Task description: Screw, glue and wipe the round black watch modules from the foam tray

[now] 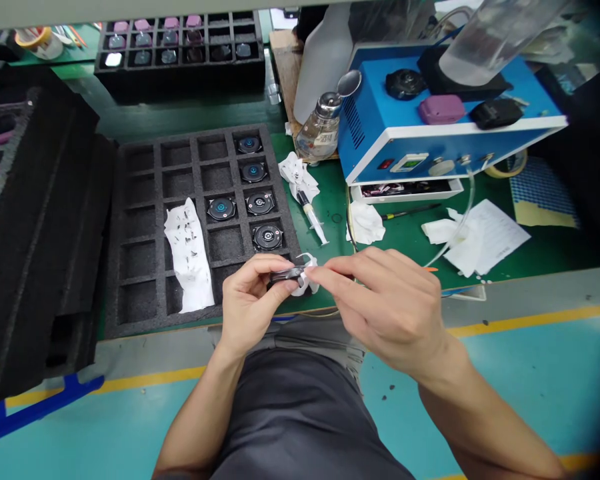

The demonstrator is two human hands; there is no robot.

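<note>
Between thumb and fingers, my left hand [253, 297] grips a dark round watch case [286, 274], seen edge-on. My right hand [387, 303] is closed in a pinch on a white tissue [307, 283], which touches the right side of the case. Whether those fingers also hold a small tool cannot be seen. Just beyond the left hand lies a black foam tray [153, 323] with square pockets. Several round watch cases, among them one nearest the hand [267, 236], sit in its right-hand pockets. A spotted white tissue strip [187, 257] lies across the tray.
A syringe [313, 220] and a crumpled tissue [299, 175] lie right of the tray. Behind them stand a glass pump bottle [321, 127] and a blue machine [395, 157] with a thin hose. Black foam boxes [180, 80] stand at the back, with more stacked at left.
</note>
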